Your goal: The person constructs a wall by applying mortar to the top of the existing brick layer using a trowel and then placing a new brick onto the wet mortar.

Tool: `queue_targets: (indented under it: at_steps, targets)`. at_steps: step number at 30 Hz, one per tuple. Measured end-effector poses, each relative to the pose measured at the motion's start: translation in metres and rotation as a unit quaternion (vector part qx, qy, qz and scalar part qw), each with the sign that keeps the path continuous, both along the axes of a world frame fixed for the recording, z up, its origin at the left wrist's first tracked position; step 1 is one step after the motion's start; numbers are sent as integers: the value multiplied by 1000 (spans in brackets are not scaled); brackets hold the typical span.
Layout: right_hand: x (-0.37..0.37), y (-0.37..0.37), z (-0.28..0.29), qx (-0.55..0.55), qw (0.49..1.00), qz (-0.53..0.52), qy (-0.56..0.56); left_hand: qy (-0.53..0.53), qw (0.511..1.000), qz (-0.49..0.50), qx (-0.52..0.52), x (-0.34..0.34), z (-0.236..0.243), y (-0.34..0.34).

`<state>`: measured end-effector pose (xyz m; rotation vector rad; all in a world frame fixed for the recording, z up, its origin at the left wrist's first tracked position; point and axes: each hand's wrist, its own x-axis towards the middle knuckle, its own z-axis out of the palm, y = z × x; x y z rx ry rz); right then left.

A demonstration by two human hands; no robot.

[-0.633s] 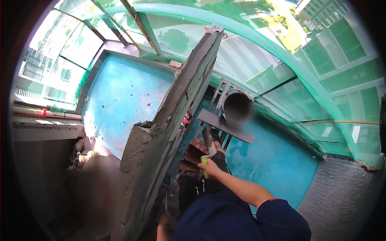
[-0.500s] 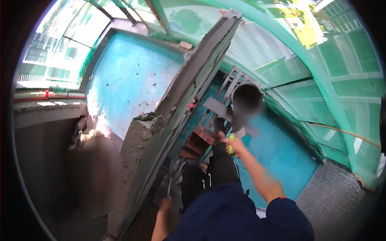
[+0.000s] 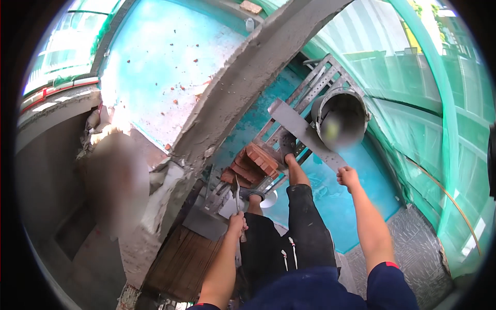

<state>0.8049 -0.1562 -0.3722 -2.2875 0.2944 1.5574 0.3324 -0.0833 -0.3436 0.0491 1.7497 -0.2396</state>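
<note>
The left hand grasps a slim metal tool, its long axis pointing ahead toward the bricks. Across the grey plank, the bucket lies ahead of the nearer right hand, fingers curled (seemingly empty).

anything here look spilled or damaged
Yes: reddish crumbs lie scattered on the blue floor left of the wall, messy against its smooth surface. The wall's near end looks ragged, perhaps broken or unfinished.
</note>
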Motion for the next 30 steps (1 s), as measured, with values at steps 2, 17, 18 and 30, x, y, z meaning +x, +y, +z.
queue_targets:
  at_steps: [2,17,18,30]
  targets:
    - [-10,-21,-24,-13,999,29,11,10,1000,-15,-7,11,-22,0]
    - [-93,-88,-138,-36,952,268,-144,17,746,-489,452,84,59,72]
    - [-86,-118,-145,-9,951,265,-160,2,720,-500,482,97,80,78]
    - [-116,-134,-113,26,989,137,-55,170,479,-589,629,-86,382,90]
